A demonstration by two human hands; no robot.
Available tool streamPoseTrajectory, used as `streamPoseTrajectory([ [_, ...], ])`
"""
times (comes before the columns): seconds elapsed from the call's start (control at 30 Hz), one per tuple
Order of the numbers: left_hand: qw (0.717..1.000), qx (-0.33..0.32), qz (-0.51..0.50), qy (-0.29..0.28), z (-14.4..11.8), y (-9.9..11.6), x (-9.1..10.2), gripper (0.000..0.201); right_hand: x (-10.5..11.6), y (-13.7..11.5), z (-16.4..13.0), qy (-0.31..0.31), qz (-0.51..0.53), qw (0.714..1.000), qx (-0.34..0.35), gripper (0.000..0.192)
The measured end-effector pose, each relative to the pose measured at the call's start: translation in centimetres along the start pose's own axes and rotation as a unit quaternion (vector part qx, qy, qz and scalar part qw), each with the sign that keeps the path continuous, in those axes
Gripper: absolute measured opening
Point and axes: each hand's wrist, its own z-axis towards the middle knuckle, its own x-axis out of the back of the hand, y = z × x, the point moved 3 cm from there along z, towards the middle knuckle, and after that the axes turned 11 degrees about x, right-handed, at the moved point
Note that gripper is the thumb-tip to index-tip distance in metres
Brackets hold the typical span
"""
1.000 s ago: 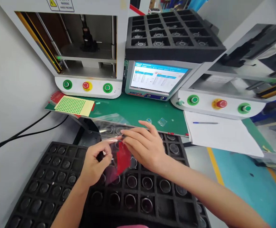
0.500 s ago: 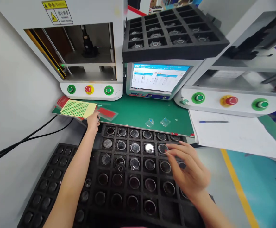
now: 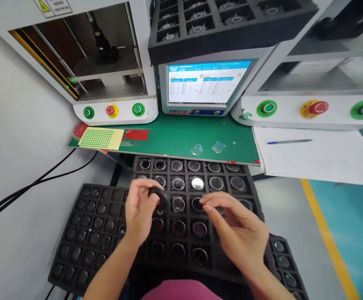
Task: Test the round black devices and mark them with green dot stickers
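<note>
My left hand (image 3: 140, 210) holds a small black round part (image 3: 159, 195) between thumb and fingers above the black foam tray (image 3: 250, 189). The tray's cells hold round lens-like parts, one of them shiny silver (image 3: 197, 183). My right hand (image 3: 236, 231) hovers over the tray's right half, fingers curled and pinched, with a dark bit at the fingertips that I cannot make out. A red sheet (image 3: 137, 134) lies on the green mat (image 3: 175, 139) beside a yellow sheet of green dots (image 3: 100, 138).
A second black tray (image 3: 84, 229) lies at the left. Two presses with green and red buttons (image 3: 113, 111) (image 3: 317, 108) flank a monitor (image 3: 205, 85). Another foam tray (image 3: 228, 21) sits on top. Two clear film pieces (image 3: 207, 148), paper and a pen (image 3: 289, 142) lie at the right.
My left hand laid the red sheet on the green mat, came back and picked a black round part from the tray. My right hand moved left toward it.
</note>
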Motion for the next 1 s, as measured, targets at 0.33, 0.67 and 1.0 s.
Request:
streamPoseTrajectory([
  [0.33, 0.997, -0.001, 0.037, -0.062, -2.7, 0.3, -2.2, 0.025, -1.9, -1.7, -0.9, -0.001, 0.186, 0.976, -0.116, 0.042],
  [0.67, 0.999, 0.028, -0.018, -0.026, -3.0, 0.6, -1.2, 0.018, -1.5, -2.0, -2.4, 0.085, 0.155, 0.968, -0.179, 0.040],
  [1.0, 0.980, 0.065, 0.058, 0.177, -2.2, 0.2, 6.4, 0.032, -0.9, -0.3, -2.6, 0.071, 0.150, 0.965, -0.204, 0.030],
])
